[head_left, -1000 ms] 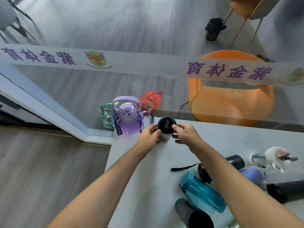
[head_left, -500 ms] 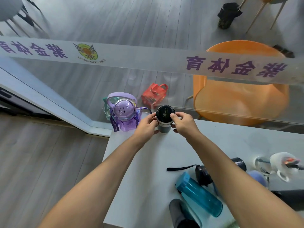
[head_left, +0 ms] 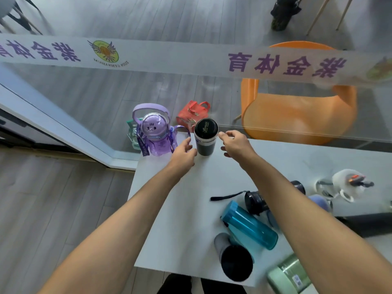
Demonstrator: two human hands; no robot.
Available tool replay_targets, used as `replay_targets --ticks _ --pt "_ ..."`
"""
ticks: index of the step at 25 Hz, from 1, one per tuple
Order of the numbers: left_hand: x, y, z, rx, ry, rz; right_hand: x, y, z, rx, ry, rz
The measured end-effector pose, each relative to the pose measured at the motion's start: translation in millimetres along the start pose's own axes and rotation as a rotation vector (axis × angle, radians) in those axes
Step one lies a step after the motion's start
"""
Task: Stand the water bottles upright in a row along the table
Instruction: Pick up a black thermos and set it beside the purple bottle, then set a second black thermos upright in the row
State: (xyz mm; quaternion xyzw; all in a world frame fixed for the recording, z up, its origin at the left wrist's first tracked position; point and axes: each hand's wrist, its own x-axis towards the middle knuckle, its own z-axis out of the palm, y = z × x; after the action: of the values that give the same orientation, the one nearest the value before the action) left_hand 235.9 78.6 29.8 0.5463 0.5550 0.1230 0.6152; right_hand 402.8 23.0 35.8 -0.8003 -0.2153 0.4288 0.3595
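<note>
Two bottles stand upright at the table's (head_left: 191, 209) far-left edge: purple bottle (head_left: 156, 132), black-lidded tumbler (head_left: 205, 137). Left hand (head_left: 183, 154) and right hand (head_left: 237, 145) flank the tumbler, fingers apart. Teal bottle (head_left: 249, 224) and several others lie flat.

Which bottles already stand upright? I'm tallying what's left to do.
Two: the purple bottle at the table's far corner and the black-lidded bottle beside it. The others lie on their sides.

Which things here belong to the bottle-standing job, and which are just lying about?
Part of the job:
- purple bottle, upright
- black-lidded bottle, upright, between both hands
- blue bottle, lying
- grey bottle, lying
- green bottle, lying
- white bottle, lying

Just lying about:
- orange chair
- red bag
- black bag
</note>
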Motion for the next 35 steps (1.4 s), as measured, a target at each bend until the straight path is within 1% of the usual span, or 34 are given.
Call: replay_targets --ticks 2,4,8,11,15,18,22,27,32,35 --pt "-32.9 -23.0 1.6 0.066 -0.071 0.007 -34.9 21.2 -12.9 0.047 0.015 0.010" --pt "-54.4 -42.9 1.8 0.100 -0.098 0.014 -53.9 38.0 -20.1 0.061 0.006 0.008" --pt "-119.4 -88.8 1.7 0.177 -0.232 0.100 -120.4 96.3 -18.1 0.155 0.091 -0.029" --pt "-158.6 -117.8 3.8 0.219 -0.307 0.181 -168.8 145.8 -11.9 0.182 0.166 -0.046" --pt "-195.4 -145.2 10.2 0.247 -0.357 0.280 -226.6 195.4 -4.5 0.193 0.226 -0.030" --pt "-214.2 -154.0 17.9 0.253 -0.381 0.294 -253.5 213.7 1.9 0.177 0.189 -0.078" --pt "-225.0 -155.3 30.5 0.226 -0.312 0.311 -265.9 216.8 4.3 0.202 0.103 -0.176" --pt "-234.1 -154.9 46.0 0.167 -0.190 0.258 -268.8 210.6 -0.5 0.217 0.013 -0.212" --pt "-244.5 -150.3 51.7 0.112 -0.036 0.269 -262.9 197.9 -3.0 0.231 -0.081 -0.266" --pt "-244.7 -137.5 47.7 0.076 0.022 0.274 -251.9 182.2 -5.6 0.234 -0.131 -0.287"
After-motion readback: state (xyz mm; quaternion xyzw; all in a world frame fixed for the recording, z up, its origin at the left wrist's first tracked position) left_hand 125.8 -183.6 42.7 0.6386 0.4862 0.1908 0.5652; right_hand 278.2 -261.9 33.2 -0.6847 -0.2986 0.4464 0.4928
